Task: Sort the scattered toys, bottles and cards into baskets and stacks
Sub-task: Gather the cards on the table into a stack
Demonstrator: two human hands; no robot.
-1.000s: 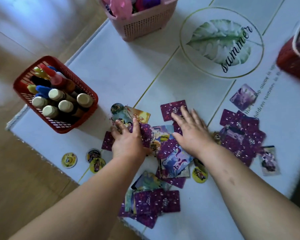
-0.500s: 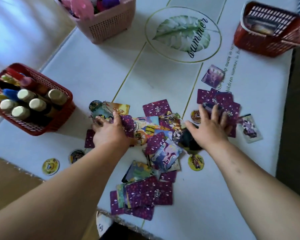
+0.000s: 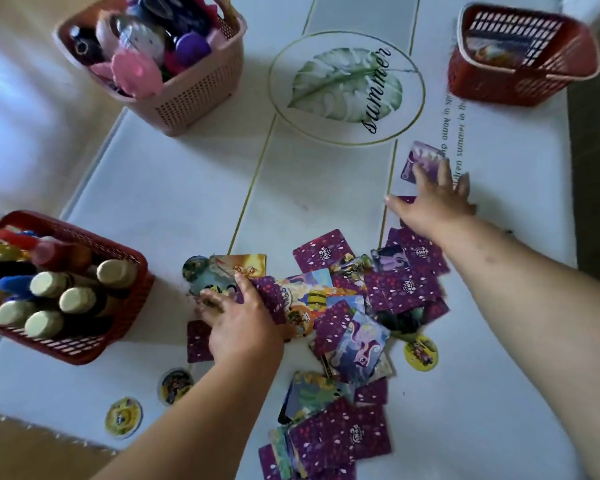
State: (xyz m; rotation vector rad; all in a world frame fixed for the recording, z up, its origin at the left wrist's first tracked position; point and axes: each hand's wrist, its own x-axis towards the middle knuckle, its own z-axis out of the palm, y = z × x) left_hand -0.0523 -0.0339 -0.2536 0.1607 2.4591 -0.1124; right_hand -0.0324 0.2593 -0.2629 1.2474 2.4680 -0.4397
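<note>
Red plastic lattice basket of bottles cut off by left edge. Pink plastic perforated basket: toys cropped at top edge, too jumbled to tell apart. Purple-backed card pile runs off bottom edge. Right hand motion-blurred, covers part of lilac picture card. Left hand hides what lies beneath it, fingertips smeared

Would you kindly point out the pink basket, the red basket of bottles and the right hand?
pink basket [image 3: 194, 102]: head view, on its perforated wall.
red basket of bottles [image 3: 80, 353]: head view, on its near wall.
right hand [image 3: 433, 204]: head view, on its back.
</note>
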